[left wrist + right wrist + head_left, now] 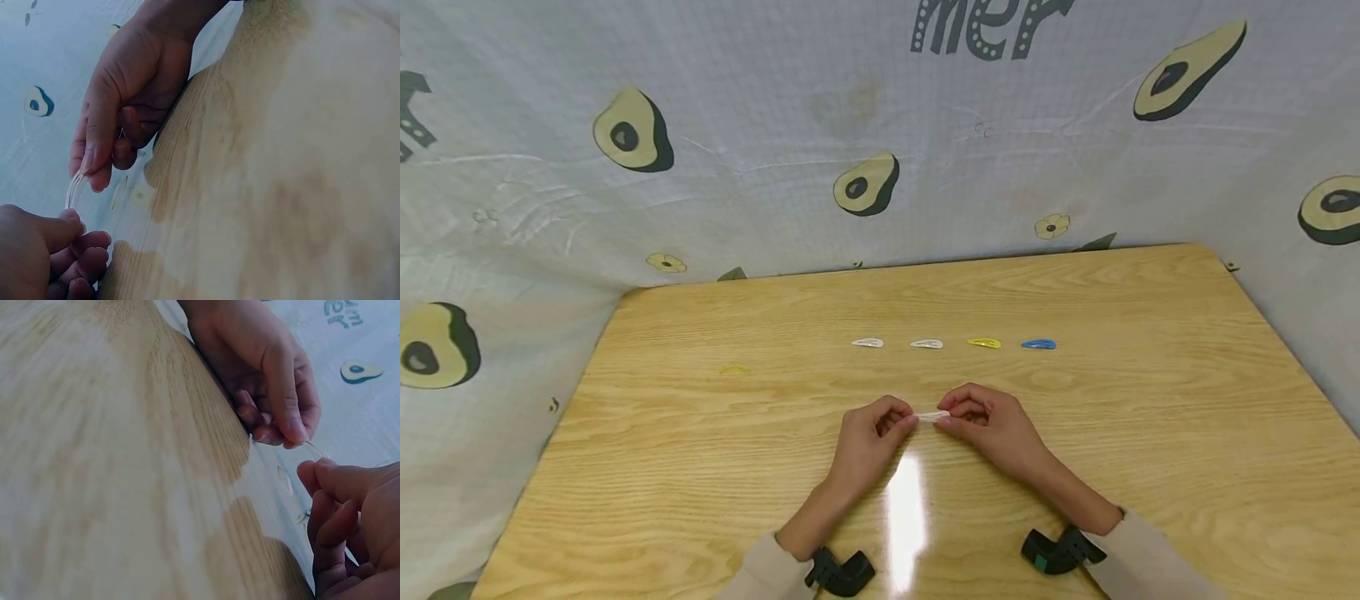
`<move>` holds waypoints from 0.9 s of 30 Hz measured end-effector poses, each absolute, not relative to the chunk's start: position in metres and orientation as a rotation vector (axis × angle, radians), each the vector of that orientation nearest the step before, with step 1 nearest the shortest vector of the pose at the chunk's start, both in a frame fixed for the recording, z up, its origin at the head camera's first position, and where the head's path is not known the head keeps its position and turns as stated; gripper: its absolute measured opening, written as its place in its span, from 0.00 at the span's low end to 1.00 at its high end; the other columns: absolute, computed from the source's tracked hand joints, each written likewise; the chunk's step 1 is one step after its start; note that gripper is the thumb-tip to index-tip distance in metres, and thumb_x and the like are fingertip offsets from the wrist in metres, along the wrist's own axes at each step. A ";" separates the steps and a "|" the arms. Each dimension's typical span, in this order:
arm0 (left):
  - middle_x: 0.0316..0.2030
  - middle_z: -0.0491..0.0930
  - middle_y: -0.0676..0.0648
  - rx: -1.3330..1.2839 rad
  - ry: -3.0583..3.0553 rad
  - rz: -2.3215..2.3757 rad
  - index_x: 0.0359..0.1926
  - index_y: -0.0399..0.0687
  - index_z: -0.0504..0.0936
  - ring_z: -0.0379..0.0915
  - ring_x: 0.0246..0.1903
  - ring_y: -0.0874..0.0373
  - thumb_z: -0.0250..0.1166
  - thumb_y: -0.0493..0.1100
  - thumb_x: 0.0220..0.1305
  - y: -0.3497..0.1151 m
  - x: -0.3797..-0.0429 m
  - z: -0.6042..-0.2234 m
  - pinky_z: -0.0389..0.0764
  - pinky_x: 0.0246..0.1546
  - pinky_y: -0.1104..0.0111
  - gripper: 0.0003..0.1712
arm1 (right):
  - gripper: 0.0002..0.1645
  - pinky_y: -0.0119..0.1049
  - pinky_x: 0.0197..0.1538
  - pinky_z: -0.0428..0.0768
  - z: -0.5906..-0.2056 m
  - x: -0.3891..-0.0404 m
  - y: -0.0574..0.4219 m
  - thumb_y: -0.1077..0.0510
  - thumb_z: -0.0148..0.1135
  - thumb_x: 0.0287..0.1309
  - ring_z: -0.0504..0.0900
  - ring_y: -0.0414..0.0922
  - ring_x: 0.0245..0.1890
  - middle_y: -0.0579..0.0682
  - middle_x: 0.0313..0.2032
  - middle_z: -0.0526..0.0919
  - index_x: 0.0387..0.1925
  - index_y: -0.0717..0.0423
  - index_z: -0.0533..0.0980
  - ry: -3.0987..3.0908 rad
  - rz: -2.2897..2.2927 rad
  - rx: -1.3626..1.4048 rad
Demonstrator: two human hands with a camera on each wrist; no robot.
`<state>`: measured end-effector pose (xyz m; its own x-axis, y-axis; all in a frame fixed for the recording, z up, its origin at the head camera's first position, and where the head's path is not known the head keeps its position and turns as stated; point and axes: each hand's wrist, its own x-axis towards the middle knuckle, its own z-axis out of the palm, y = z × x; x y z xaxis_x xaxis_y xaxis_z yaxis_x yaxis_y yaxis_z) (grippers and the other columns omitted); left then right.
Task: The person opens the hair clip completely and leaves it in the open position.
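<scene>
Over the middle of the table (662, 467), a pale hair clip (933, 416) spans my two hands. Left hand (868, 442) pinches one end between thumb and fingertips, right hand (996, 429) the other. Beyond, four clips lie spaced in a row: first white clip (868, 342), second white clip (927, 343), yellow clip (984, 342), blue clip (1039, 344). I judge the work partway: four lined up, this one not yet released. Whether it's snapped closed, can't tell.

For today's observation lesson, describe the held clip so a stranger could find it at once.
On the wooden table, find four clips in a row. Nearer the viewer, left grip and right grip pinch a white clip, the only one held.
</scene>
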<state>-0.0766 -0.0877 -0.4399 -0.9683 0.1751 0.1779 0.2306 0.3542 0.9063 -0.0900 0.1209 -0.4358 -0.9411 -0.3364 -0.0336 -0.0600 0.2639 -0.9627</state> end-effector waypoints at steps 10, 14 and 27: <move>0.21 0.78 0.55 -0.418 -2.534 -1.699 0.30 0.44 0.83 0.68 0.19 0.66 0.68 0.35 0.59 -0.088 -0.078 -0.441 0.71 0.20 0.73 0.02 | 0.12 0.34 0.29 0.78 -0.435 -0.089 0.120 0.47 0.70 0.53 0.82 0.45 0.27 0.46 0.29 0.83 0.35 0.48 0.81 2.302 -1.748 -0.283; 0.22 0.79 0.53 -0.439 -2.524 -1.686 0.30 0.43 0.83 0.68 0.19 0.67 0.68 0.37 0.60 -0.088 -0.077 -0.440 0.71 0.20 0.73 0.02 | 0.12 0.35 0.29 0.78 -0.434 -0.090 0.121 0.47 0.70 0.53 0.82 0.46 0.27 0.47 0.29 0.83 0.35 0.49 0.81 2.263 -1.742 -0.285; 0.22 0.79 0.52 -0.492 -2.511 -1.683 0.31 0.42 0.84 0.67 0.19 0.65 0.66 0.38 0.62 -0.088 -0.077 -0.440 0.69 0.19 0.74 0.04 | 0.14 0.34 0.29 0.77 -0.433 -0.091 0.124 0.47 0.71 0.52 0.82 0.47 0.26 0.49 0.28 0.83 0.35 0.51 0.81 2.200 -1.758 -0.288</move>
